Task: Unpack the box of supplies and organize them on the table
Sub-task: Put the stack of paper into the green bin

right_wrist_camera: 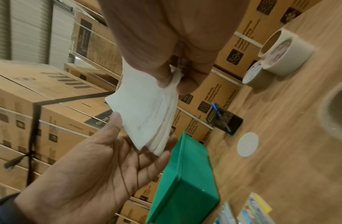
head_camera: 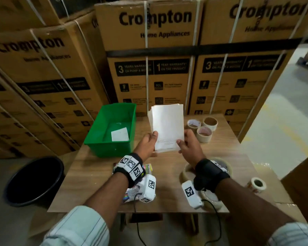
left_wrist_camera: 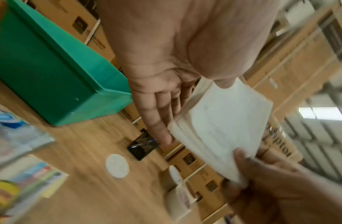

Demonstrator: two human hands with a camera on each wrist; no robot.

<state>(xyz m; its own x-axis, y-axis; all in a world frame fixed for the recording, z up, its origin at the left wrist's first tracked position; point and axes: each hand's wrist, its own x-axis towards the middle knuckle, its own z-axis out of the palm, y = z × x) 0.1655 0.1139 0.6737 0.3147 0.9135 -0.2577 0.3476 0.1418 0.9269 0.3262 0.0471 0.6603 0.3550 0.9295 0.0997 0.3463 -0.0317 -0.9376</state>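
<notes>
Counter [head_camera: 96, 183]: wooden; green bin [head_camera: 110, 150] at left rear.
Paper stack [head_camera: 167, 125]: white, edges slightly fanned, upright above the counter, just right of the bin.
Hands: left hand [head_camera: 147, 144] clamps it, thumb over flat fingers; right hand [head_camera: 190, 144] pinches its lower corner.
Mesh pen holder [right_wrist_camera: 225, 119]: shows in wrist views only.

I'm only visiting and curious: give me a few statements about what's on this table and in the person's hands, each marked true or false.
1. The left hand and the right hand both hold the stack of white papers above the table. True.
2. The green bin is empty. False: one white slip lies in the green bin.
3. Three tape rolls sit together near the table's far right corner. True.
4. The black bucket stands on the table. False: the black bucket stands on the floor, left of the table.
</notes>
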